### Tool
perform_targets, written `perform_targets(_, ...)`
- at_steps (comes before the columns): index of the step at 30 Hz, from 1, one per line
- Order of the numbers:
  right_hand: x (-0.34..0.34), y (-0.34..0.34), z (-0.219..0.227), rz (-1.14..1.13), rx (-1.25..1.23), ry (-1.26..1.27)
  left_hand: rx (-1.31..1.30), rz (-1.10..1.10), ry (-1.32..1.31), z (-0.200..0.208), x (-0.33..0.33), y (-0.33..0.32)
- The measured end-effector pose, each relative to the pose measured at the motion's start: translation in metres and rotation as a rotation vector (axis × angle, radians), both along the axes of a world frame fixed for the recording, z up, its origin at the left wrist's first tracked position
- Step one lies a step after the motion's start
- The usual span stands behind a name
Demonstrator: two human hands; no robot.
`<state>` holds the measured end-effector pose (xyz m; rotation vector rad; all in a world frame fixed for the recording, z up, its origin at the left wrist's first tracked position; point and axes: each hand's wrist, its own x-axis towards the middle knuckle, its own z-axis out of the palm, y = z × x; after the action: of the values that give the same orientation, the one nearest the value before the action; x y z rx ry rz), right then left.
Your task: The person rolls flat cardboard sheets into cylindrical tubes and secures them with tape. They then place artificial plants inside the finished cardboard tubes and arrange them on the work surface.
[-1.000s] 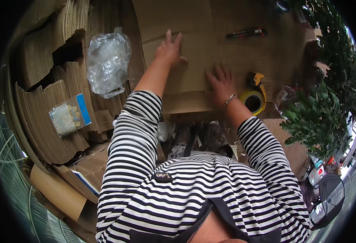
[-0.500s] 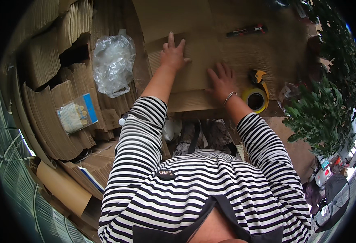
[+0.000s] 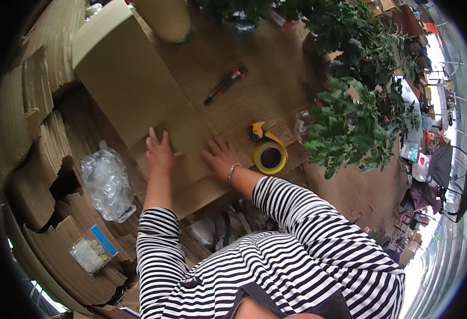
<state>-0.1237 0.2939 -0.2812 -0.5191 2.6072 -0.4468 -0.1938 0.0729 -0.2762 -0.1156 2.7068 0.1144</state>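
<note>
We see striped sleeves (image 3: 308,223) nearest, reaching over a cardboard sheet (image 3: 132,85). Our right hand (image 3: 223,160) lies palm-down on the sheet's near part, fingers slightly parted and grasping nothing. Our left hand (image 3: 160,155) rests on the same sheet, fingers spread wide, likewise gripping nothing. A crumpled clear plastic bag (image 3: 106,181) lies left of our left forearm; a yellow tape dispenser (image 3: 262,149) sits near our right hand. Beyond, we see a slim black-and-red tool (image 3: 226,85).
</note>
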Motion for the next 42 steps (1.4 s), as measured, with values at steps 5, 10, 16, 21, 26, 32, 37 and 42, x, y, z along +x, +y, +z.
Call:
perform_targets(5,-0.001,-0.003,0.012,0.030,0.060,-0.032,0.024,0.010,-0.111,0.014,-0.002,0.002)
perform_targets(10,-0.007,-0.001,0.023,0.078,0.147,-0.058,-0.055,-0.047,-0.255,0.030,-0.008,0.015)
perform_targets(16,-0.070,0.021,0.031,-0.140,0.021,-0.244,-0.015,-0.016,-0.316,0.025,-0.017,0.017)
perform_targets(21,-0.212,0.094,0.013,-0.767,-0.410,0.020,-0.010,-0.014,-0.328,0.028,-0.024,0.022)
perform_targets(26,-0.340,0.145,0.001,-1.369,-0.902,-0.059,-0.035,0.004,-0.333,0.016,-0.019,0.018)
perform_targets(32,-0.406,0.186,-0.028,-1.479,-1.168,-0.144,-0.059,0.013,-0.368,0.023,-0.020,0.018)
perform_targets(37,-0.419,0.201,-0.038,-1.436,-1.248,-0.227,-0.065,0.011,-0.354,0.017,-0.020,0.021)
perform_targets(42,-0.403,0.201,-0.054,-1.428,-1.280,-0.237,-0.047,0.040,-0.364,0.021,-0.023,0.023)
